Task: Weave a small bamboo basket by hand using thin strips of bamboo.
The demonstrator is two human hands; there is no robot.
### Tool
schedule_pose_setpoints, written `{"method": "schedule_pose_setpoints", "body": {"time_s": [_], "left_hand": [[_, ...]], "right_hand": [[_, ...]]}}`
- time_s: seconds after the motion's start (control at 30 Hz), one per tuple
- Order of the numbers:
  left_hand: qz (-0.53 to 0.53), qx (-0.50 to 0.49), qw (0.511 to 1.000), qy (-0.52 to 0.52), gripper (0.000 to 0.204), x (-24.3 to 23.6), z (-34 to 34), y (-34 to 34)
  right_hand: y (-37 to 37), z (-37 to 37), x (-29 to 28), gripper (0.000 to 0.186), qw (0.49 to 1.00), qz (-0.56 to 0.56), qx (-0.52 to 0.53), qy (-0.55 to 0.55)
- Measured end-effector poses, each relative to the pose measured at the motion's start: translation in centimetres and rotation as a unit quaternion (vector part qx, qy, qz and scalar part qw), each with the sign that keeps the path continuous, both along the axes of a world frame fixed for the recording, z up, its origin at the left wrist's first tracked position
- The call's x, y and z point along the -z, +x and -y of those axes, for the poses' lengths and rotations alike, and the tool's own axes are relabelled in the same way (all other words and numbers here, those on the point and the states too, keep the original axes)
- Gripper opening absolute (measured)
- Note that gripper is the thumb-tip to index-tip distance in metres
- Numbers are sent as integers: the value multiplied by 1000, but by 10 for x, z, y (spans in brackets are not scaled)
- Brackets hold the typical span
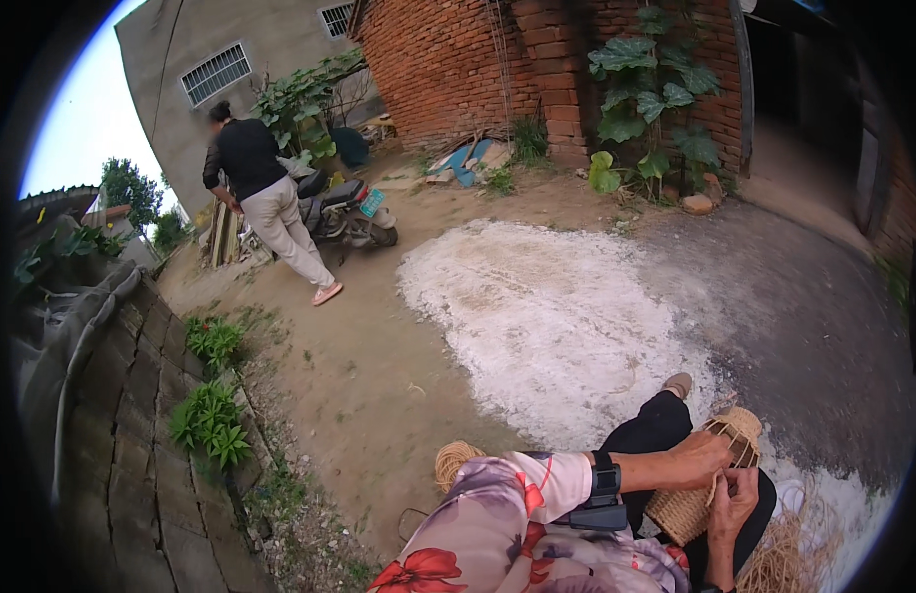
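Note:
A tan woven basket lies tilted across my lap, with open gaps between the upright strands near its flared rim. My left hand reaches over from the left and closes on its upper side. Close by, my right hand has its thumb and fingers pinched together at the weave, by a pale strand. The exact grip of the fingertips is too small to make out. A black band circles my left wrist, below a floral sleeve.
Loose straw-coloured strands heap by my right side; a coil of cord sits to my left. White powdery material covers the ground ahead. Farther off, a person stands beside a parked scooter. A block wall runs along the left.

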State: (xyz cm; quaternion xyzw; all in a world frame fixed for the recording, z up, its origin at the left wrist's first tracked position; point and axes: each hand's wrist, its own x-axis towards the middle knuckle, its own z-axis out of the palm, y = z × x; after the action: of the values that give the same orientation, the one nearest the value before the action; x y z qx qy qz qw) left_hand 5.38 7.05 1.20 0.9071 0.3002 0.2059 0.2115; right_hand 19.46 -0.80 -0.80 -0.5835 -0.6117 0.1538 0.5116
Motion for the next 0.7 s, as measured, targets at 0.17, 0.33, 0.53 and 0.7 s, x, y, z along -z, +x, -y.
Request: {"method": "schedule_pose_setpoints", "body": {"time_s": [0.17,0.33,0.53,0.7], "left_hand": [[24,74,992,99,15,-5,-3,1],[-23,154,983,96,13,-19,-16,-2],[1,109,993,45,12,12,-24,5],[123,34,992,15,14,27,-22,7]], "right_hand": [[5,-1,3,12,999,-14,-3,-42],[15,-3,6,15,998,2,-50,-29],[16,-6,6,18,997,27,-51,-44],[14,-5,8,24,998,26,-29,-58]]}}
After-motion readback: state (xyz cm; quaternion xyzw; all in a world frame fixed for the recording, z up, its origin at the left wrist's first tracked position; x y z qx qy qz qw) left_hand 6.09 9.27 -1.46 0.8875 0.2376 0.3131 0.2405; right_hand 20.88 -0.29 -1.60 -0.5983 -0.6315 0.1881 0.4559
